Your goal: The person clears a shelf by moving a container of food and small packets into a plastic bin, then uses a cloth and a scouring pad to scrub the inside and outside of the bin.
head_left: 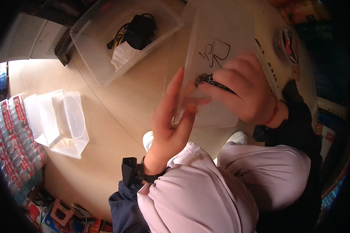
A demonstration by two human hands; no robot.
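Observation:
My right hand (247,91) is closed round a dark, speckled, scrubber-like pad (206,79), held over a translucent plastic panel (225,23). Black handwritten marks show on the panel just above the pad. At the panel's left edge, my left hand (173,120) has its fingers spread, with the thumb apart from the others. Part of that hand shows through or behind the plastic. Whether its fingers touch the edge is hard to tell.
A clear bin (101,73) holding a black adapter, cables and white material lies at the upper left. Another clear container (72,128) stands on the floor near packed bottles (13,143). Boxes (58,213) lie at the lower left, and a round package (286,44) at the upper right.

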